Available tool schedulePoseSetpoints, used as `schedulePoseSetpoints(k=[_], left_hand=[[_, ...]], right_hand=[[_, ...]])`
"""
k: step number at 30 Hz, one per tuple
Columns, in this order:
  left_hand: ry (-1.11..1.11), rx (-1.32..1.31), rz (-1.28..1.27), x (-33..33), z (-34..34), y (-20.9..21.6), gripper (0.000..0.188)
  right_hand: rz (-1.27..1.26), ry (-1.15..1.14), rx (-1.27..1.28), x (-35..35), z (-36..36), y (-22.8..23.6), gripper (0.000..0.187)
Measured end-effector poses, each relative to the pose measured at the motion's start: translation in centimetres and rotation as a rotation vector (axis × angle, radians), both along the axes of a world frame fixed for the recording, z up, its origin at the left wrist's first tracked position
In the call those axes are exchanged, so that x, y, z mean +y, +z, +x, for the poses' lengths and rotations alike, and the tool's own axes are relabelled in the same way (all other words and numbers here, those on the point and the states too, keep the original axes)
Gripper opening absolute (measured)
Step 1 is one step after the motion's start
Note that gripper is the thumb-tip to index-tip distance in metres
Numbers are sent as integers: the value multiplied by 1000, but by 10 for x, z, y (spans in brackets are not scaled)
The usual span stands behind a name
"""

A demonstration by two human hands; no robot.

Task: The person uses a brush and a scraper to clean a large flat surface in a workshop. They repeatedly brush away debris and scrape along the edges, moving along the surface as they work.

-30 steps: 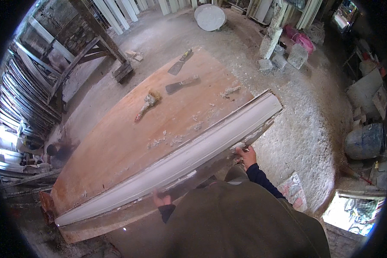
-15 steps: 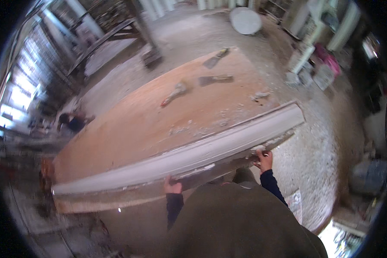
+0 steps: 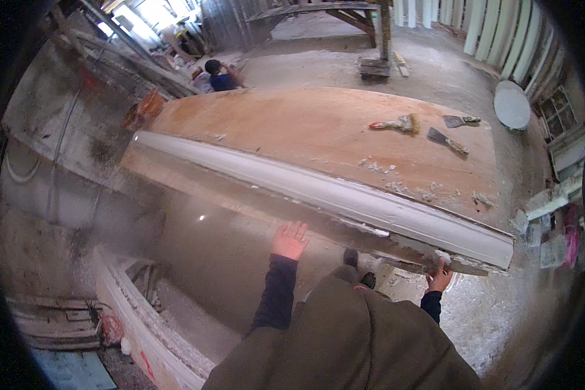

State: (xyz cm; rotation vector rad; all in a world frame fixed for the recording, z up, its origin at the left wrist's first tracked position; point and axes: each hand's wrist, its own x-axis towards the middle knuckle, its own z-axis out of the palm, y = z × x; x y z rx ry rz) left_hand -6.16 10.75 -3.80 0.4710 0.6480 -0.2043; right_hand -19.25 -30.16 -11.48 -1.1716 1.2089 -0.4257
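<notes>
A long white plaster moulding point(image 3: 325, 192) lies in its mould along the near edge of an orange-brown tabletop point(image 3: 286, 123). Below it runs a rough, plaster-smeared ledge point(image 3: 292, 209). My left hand point(image 3: 290, 240) is just off that ledge, fingers extended and nothing in it. At the moulding's right end, my right hand point(image 3: 439, 278) is closed at the ledge's edge, its fingertips on a white plaster lump point(image 3: 442, 257); the other fingers are partly hidden.
A brush point(image 3: 396, 123) and two scrapers, one point(image 3: 461, 121) farther back and one point(image 3: 447, 140) nearer, lie on the tabletop among plaster crumbs point(image 3: 429, 192). Beyond the table a person point(image 3: 223, 79) is low down. A curved white-edged piece point(image 3: 146, 325) stands at lower left.
My view has swung to the left, so the table appears turned. My left hand has come off the ledge and its fingers have straightened. The right hand stays at the ledge, nearer the moulding's end.
</notes>
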Motion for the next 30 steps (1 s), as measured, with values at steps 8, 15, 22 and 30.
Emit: schedulePoseSetpoints(k=[8,15,22,30], left_hand=[[418,23,-479,132,-90,-37,37],[594,42,65,274,-120,-49,25],[601,60,118,451,-39,-47,27],[112,-310,212,525,157,-42,36]], right_hand=[[-397,331,-138,20,-18,-77,35],[-376,1118,-362,271,128,67,35],[-723,1565,-535,513,327,80,30],[-1427,1407,-141,664,454,69,44]])
